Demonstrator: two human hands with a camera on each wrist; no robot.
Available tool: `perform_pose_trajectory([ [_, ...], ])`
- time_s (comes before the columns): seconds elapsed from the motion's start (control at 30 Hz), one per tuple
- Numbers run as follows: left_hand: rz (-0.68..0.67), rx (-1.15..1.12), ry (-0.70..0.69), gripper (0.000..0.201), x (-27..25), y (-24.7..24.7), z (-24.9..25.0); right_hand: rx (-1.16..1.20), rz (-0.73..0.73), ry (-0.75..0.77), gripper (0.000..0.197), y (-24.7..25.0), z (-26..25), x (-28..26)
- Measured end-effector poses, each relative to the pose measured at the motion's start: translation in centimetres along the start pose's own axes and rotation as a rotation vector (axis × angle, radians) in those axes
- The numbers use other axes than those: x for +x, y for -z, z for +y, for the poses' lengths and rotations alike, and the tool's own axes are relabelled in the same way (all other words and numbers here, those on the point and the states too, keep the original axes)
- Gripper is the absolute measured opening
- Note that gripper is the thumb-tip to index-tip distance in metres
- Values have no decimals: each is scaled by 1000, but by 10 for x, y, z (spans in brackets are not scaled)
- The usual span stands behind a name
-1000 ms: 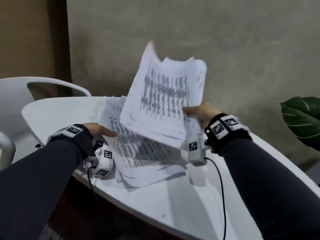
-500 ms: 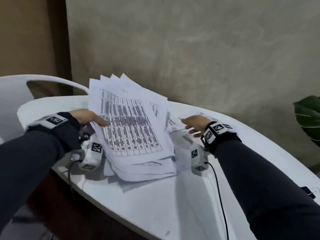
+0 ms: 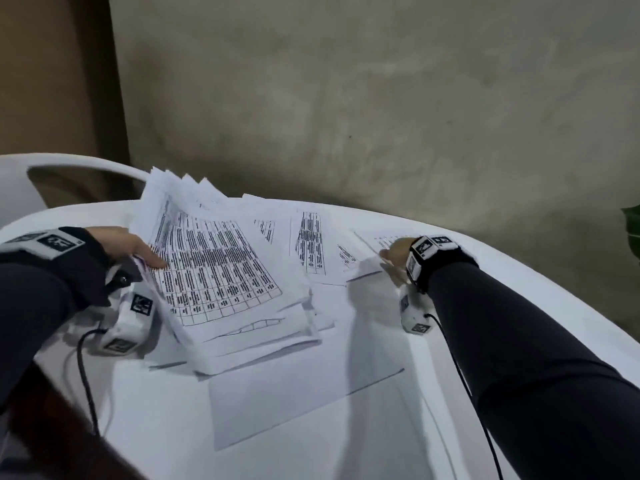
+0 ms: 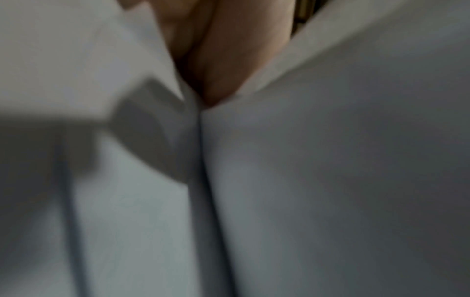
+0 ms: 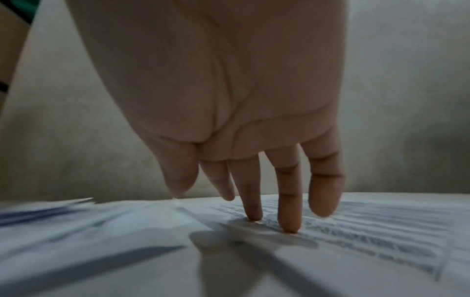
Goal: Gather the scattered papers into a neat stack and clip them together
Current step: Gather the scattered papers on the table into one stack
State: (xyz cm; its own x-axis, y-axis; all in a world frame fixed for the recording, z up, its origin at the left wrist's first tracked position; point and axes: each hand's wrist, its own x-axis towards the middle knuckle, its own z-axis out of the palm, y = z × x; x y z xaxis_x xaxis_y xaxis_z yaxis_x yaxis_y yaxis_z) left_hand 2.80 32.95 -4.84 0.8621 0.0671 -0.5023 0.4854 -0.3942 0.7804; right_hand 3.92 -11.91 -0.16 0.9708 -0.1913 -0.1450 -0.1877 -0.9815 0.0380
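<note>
- White printed sheets, table-ruled and fanned at their far corners, gathered as a loose paper stack on the left of the white rounded surface, near end resting there, far end lifted.
- Left hand at the stack's left edge, thumb on top of the printed page; in the left wrist view fingers tucked among the sheets: a pinching grip on the stack.
- Right hand out to the right, well apart from the stack; in the right wrist view straight fingertips pressing down on a loose printed sheet; grip released, nothing grasped.
- More stray printed pages lying flat between the two hands; a blank sheet nearer the body, partly under the stack.
- No clip in view anywhere.
- Likely trouble: stack held only at one edge, so a one-handed pull could let the fanned sheets slide further out of line or spill.
- Likely trouble: a flat sheet on smooth plastic is hard to lift; dragging it by fingertips could crease it or push it toward the far rim.
- Likely trouble: trailing black cable from the wrist camera could snag paper edges.
- Setting: grey rough-plastered wall behind, brown panel at left, white plastic chair beyond the surface, a green leaf at the right edge.
</note>
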Motion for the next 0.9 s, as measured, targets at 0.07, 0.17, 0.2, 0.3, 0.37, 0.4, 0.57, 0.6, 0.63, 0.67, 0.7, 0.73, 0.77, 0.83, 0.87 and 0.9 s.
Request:
perform_pose_trajectory([
  [0.07, 21, 61, 29, 98, 13, 4, -3, 10, -27, 98, 41, 10, -25, -7],
  [0.17, 75, 89, -8, 66, -11, -8, 10, 134, -98, 168, 30, 10, -61, 1],
  [0.2, 98, 99, -25, 58, -15, -11, 11, 150, -151, 198, 32, 14, -72, -1],
  [0.3, 120, 90, -19, 50, -24, -14, 8, 251, -232, 257, 37, 27, -92, -14],
  [0.37, 111, 79, -12, 50, -32, -16, 7, 321, -163, 224, 43, 31, -78, -5],
  [0.4, 113, 57, -16, 50, -32, -17, 6, 253, -119, 176, 48, 28, -65, 3],
  [0.57, 37, -32, -19, 66, -32, -18, 4, -294, -133, -24, 82, -7, 4, 23],
  [0.6, 27, -58, -24, 57, -32, -19, 5, -331, -166, -46, 96, -10, 3, 16],
  [0.63, 22, -79, -29, 50, -35, -21, 6, -305, -139, -54, 98, -8, -2, -2],
  [0.67, 32, -80, -28, 49, -35, -21, 7, -276, -113, -74, 92, -3, -11, -12],
  [0.7, 51, -76, -30, 52, -36, -21, 7, -204, -121, -79, 81, 1, -22, -17],
  [0.73, 60, -78, -20, 57, -38, -21, 6, -104, -146, -54, 72, 7, -35, -18],
  [0.77, 54, -100, -13, 62, -37, -20, 5, -33, -155, -9, 67, 13, -45, -12],
  [0.83, 50, -137, -15, 67, -33, -17, 1, 22, -148, 59, 58, 21, -59, -3],
  [0.87, 51, -134, -19, 68, -34, -18, 1, 36, -130, 63, 48, 21, -59, 4],
  [0.9, 51, -144, -29, 67, -33, -19, 0, 35, -91, 54, 37, 19, -57, 9],
])
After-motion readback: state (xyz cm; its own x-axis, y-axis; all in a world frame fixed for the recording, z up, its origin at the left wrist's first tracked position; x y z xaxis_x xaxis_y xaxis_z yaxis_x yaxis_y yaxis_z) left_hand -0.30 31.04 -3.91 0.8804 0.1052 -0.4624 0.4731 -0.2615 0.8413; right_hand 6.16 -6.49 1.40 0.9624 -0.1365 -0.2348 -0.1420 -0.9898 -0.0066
